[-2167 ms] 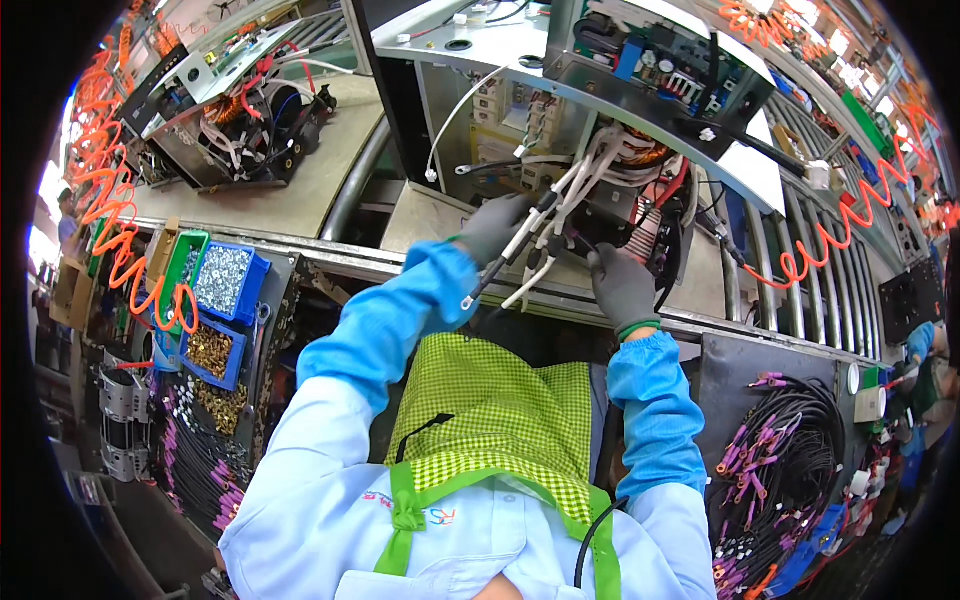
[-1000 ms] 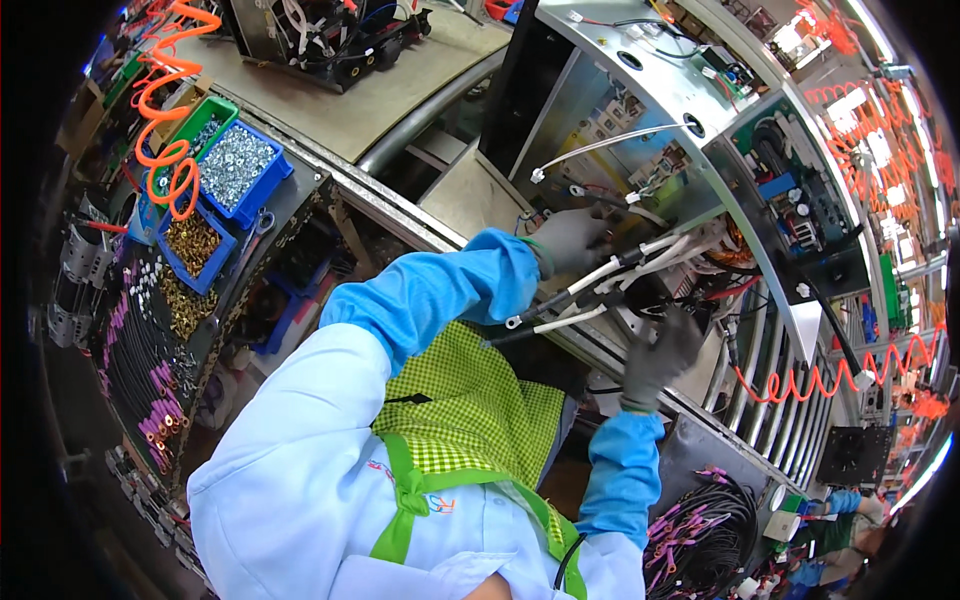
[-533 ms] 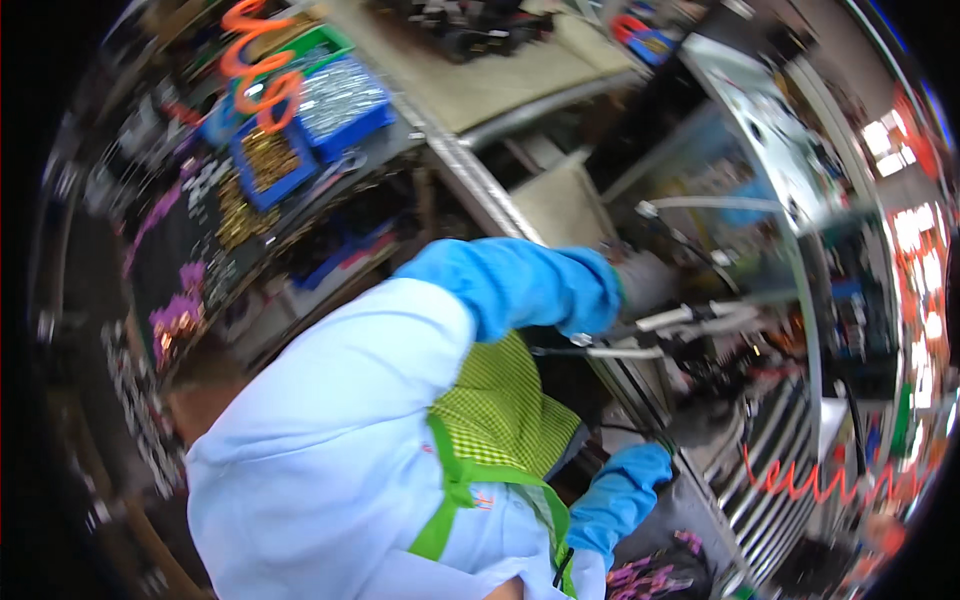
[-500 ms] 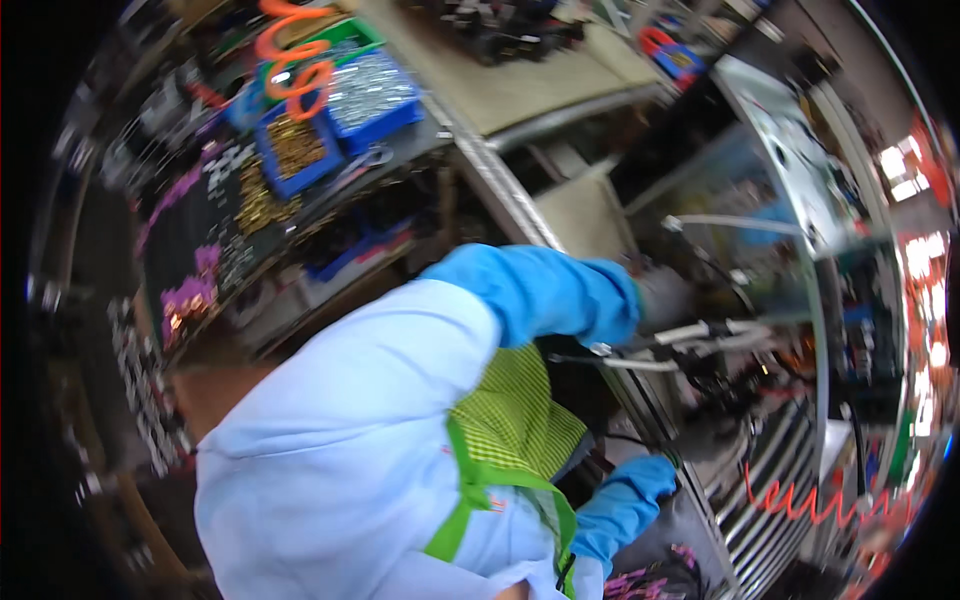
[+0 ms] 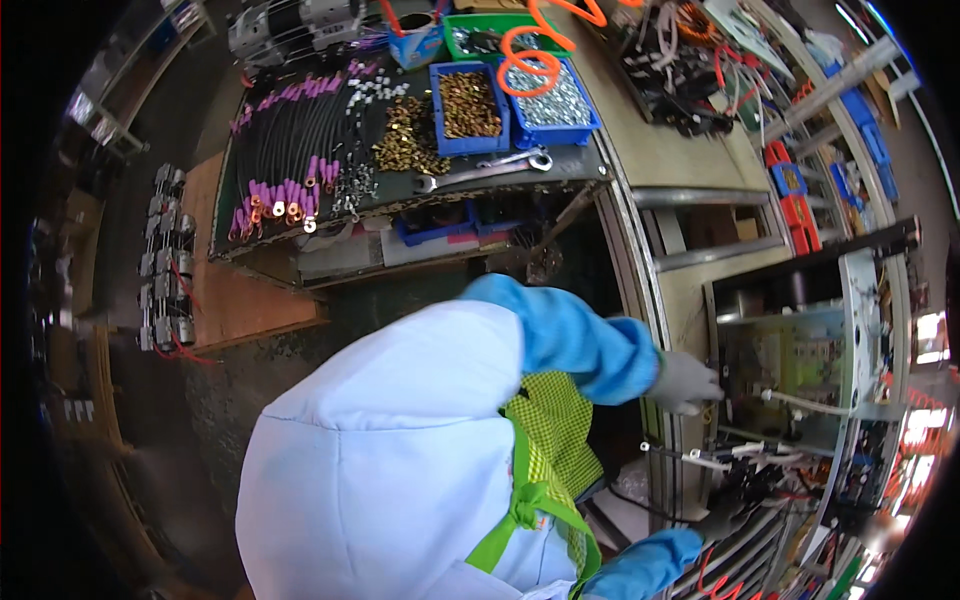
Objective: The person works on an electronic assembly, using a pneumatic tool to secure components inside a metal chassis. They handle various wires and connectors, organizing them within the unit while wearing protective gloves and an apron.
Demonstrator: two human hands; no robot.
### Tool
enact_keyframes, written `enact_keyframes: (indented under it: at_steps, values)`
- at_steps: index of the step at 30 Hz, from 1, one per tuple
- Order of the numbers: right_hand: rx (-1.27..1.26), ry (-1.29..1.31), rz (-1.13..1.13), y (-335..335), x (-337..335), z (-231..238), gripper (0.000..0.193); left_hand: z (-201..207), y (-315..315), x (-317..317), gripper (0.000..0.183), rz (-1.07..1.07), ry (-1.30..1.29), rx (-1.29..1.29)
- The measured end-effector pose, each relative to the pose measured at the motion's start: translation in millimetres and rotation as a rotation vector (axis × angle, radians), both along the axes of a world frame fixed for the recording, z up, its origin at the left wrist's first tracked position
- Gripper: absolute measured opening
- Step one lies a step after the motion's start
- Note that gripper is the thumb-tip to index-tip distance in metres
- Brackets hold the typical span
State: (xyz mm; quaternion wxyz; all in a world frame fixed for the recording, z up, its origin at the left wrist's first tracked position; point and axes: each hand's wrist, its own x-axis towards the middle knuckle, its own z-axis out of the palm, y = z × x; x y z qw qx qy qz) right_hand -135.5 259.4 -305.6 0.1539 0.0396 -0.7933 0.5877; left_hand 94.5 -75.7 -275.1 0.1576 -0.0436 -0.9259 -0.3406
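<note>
My left hand [image 5: 687, 384], in a grey glove below a blue sleeve, reaches to the near edge of an open metal housing [image 5: 850, 330]. Its fingers point toward the housing, loosely stretched, with nothing visible in them. Whether they touch the edge I cannot tell. Just below it, white-sleeved cables [image 5: 710, 458] stick out over the conveyor rail. My right hand [image 5: 722, 520], in a darker glove, lies lower down beside the cables and metal rollers [image 5: 775, 535]. Shadow hides its fingers, so I cannot tell what it holds.
A dark bench [image 5: 400, 190] carries purple-ended black cables [image 5: 300, 150], brass fittings [image 5: 410, 140], a blue bin of brass parts [image 5: 468, 105], a blue bin of silver screws [image 5: 548, 100] and a wrench [image 5: 480, 172]. An orange coiled hose [image 5: 530, 70] hangs above. Wiring [image 5: 690, 90] lies beyond.
My view has swung, so the bench sits further right and looks sharper. My left hand now shows clearly by the housing's edge. My right arm reaches further right, toward the rollers.
</note>
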Motion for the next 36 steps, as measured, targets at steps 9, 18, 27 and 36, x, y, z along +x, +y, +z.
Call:
enact_keyframes:
  at_steps: [9,18,27,36]
  values:
    - [0.739,0.606,0.046,24,101,41,0.032,27,-187,313,0.026,1.297,0.591,0.328]
    - [0.481,0.260,0.106,40,134,86,0.048,-30,-368,377,0.038,1.380,-0.618,-0.263]
    - [0.662,0.356,-0.271,146,172,157,0.037,-78,-509,431,0.036,1.137,-0.617,-0.472]
    - [0.866,0.111,-0.309,306,208,156,0.034,-83,-484,401,0.035,1.175,-0.645,-0.420]
